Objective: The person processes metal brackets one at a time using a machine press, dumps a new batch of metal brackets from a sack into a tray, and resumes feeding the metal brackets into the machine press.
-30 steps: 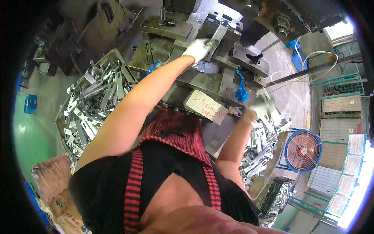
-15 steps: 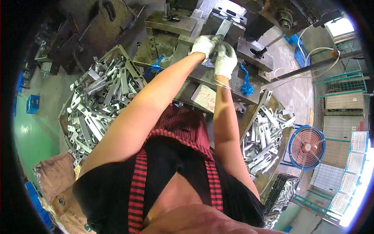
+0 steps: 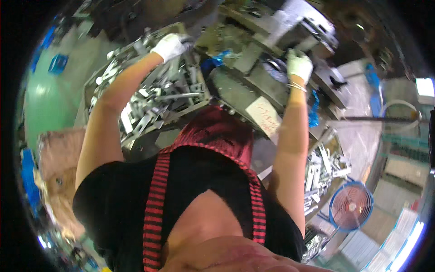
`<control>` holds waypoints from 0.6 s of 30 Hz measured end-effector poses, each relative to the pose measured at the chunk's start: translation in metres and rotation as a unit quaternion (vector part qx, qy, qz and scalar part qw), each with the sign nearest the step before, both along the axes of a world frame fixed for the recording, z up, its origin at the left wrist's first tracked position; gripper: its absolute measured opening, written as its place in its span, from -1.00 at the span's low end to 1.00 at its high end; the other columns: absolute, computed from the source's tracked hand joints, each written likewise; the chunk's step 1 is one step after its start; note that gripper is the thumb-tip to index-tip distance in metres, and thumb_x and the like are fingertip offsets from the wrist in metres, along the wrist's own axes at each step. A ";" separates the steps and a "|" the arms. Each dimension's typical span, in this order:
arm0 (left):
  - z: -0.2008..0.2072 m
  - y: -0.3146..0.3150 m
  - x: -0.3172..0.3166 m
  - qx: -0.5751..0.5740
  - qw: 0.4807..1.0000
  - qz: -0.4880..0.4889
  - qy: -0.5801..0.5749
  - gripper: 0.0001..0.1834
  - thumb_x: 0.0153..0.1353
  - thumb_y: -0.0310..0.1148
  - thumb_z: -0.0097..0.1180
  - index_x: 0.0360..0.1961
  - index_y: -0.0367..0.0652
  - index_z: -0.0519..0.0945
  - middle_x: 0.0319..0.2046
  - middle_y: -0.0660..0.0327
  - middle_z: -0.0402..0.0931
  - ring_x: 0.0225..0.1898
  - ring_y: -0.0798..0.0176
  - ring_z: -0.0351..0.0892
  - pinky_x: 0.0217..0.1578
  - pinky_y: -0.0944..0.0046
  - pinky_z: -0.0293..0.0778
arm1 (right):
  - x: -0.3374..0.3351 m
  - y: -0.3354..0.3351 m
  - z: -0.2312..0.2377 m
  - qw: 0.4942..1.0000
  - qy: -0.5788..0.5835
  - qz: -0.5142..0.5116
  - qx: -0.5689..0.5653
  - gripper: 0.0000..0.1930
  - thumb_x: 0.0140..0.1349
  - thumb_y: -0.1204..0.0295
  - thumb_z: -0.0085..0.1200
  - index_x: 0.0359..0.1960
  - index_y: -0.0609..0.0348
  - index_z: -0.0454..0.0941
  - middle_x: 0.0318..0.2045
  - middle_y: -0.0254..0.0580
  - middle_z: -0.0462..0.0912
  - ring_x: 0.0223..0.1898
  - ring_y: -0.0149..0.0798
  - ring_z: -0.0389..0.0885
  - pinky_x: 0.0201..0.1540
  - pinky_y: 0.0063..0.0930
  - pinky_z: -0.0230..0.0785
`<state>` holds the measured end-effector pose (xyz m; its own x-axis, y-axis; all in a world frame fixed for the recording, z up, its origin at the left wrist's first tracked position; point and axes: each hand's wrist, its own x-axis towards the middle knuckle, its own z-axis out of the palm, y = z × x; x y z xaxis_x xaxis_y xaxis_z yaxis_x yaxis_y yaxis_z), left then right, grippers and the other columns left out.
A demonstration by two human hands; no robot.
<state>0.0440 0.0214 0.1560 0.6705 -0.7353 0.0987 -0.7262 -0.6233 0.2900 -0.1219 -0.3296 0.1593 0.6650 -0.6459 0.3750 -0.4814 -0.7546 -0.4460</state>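
Note:
My left hand point(image 3: 171, 47), in a white glove with dark fingertips, is over the far side of the left bin point(image 3: 205, 100). Silvery slotted metal brackets point(image 3: 154, 97) fill that bin in a loose heap. Motion blurs the fingers, and whether they hold a bracket cannot be made out. At the press die point(image 3: 312, 35) is my gloved right hand point(image 3: 299, 67), its fingers curled in against the front of the block. What lies under those fingertips is hidden.
More brackets point(image 3: 319, 170) lie in a second bin at the right, near a blue round fan point(image 3: 351, 206). A card with handwriting point(image 3: 263, 115) rests on the press bed's front edge. Blue plastic scraps point(image 3: 313, 111) hang beside the die. Brown sacking point(image 3: 61, 156) sits at the left.
My hands were together at the die; the left has moved away leftward to the bin, while the right stays at the die. The whole view has turned and shifted.

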 end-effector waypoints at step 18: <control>-0.016 0.050 0.019 0.521 0.832 -0.177 -0.070 -0.42 -0.13 -0.55 0.04 0.03 -0.04 0.32 -0.29 0.11 0.49 -0.27 0.06 0.53 -0.27 0.17 0.46 | 0.000 0.003 -0.012 0.991 -0.061 -0.008 0.118 -0.64 -0.01 0.09 0.05 -0.28 0.06 0.56 -0.31 0.01 0.56 -0.21 0.02 0.51 -0.15 -0.27 0.33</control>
<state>0.0632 0.0719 0.1397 0.4297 -0.6203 -0.6562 -0.8987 -0.2237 -0.3771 -0.1218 -0.3264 0.1469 0.6131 -0.7353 0.2889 -0.4245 -0.6150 -0.6645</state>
